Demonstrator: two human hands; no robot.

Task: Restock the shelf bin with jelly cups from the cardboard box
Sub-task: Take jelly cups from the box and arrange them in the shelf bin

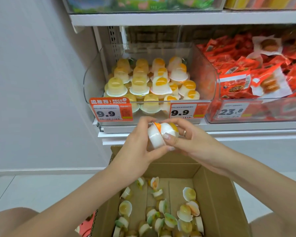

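- The jelly cups [162, 134] between my left hand [138, 147] and right hand [186, 142] are glossy, smooth plastic.
- The shelf bin [92, 77] is clear, shiny plastic.
- The cardboard box [214, 194] is matt brown.
- The red packets [246, 69] look like glossy film.

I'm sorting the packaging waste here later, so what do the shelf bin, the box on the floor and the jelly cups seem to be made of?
Shelf bin: clear glossy plastic, see-through with reflections. Cardboard box: brown matte corrugated board, folded flaps. Jelly cups, in both hands: likely thin translucent plastic with a white lid; lid material unclear.
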